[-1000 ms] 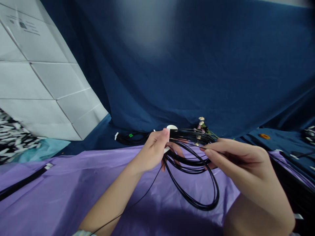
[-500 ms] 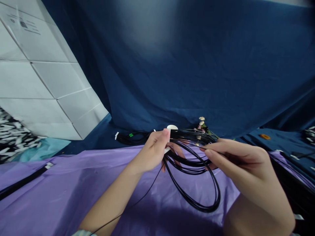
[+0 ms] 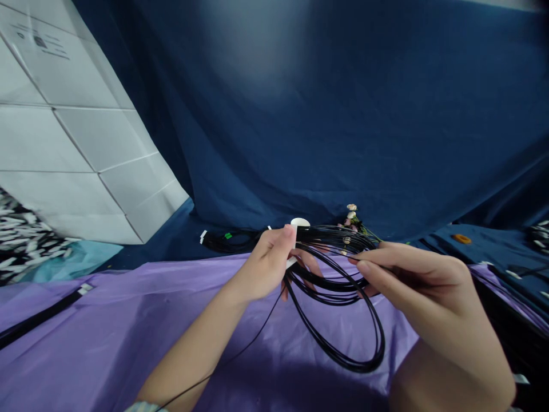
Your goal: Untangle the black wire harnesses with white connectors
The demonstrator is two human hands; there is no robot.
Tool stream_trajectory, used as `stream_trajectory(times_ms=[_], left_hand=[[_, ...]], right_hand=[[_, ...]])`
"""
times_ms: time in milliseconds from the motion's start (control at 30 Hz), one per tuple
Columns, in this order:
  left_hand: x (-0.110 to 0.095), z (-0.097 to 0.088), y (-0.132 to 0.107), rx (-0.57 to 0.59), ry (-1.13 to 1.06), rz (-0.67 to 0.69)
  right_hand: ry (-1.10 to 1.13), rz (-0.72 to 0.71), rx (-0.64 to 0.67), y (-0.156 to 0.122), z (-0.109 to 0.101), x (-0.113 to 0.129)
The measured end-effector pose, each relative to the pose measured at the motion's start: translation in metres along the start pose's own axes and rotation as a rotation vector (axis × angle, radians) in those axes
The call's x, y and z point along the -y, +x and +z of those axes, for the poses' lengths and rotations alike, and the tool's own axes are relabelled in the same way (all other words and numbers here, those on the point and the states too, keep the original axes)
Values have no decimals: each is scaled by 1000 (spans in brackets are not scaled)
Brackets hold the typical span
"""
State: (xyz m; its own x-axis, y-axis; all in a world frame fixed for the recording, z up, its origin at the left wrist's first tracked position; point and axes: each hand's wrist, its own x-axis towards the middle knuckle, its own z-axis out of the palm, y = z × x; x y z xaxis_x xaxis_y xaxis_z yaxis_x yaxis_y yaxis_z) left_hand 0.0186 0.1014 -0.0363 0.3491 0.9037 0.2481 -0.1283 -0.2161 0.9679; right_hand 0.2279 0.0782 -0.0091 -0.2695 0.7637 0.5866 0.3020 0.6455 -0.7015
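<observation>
A bundle of thin black cable (image 3: pixel 330 283) is looped in front of me, with one larger loop hanging low. My left hand (image 3: pixel 272 257) is closed around the bundle's left side, its thumb pressed on a white tag or strip (image 3: pixel 300 222). Between thumb and fingertips, my right hand (image 3: pixel 412 274) pinches strands at the bundle's right side; some of its fingers are hidden behind the loops. A single thin strand (image 3: pixel 257 336) runs from the bundle down across my left forearm.
Purple sheeting (image 3: pixel 171 320) covers the near surface. Behind lie another black cable bundle (image 3: pixel 227 241) and small artificial flowers (image 3: pixel 351 214). White boxes (image 3: pixel 120 149) stand left. An orange ring (image 3: pixel 462 238) and more black cables (image 3: pixel 506 320) are at right. A dark blue cloth (image 3: pixel 321 114) hangs behind.
Both hands keep their hold in almost the same place. The low-hanging cable loop has shifted very slightly downward.
</observation>
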Motion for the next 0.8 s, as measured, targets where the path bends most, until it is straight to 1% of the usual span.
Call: stream_trajectory(times_ms=[133, 567, 700, 800], left_hand=[[0, 0, 0, 0, -16, -8], [0, 2, -1, -30, -59, -13], [0, 2, -1, -19, -39, -17], [-1, 1, 0, -18, -5, -11]], right_hand=[[-3, -8, -15, 0, 0, -1], [9, -38, 3, 0, 0, -1], [-55, -33, -11, 0, 2, -1], [-125, -54, -59, -2, 4, 0]])
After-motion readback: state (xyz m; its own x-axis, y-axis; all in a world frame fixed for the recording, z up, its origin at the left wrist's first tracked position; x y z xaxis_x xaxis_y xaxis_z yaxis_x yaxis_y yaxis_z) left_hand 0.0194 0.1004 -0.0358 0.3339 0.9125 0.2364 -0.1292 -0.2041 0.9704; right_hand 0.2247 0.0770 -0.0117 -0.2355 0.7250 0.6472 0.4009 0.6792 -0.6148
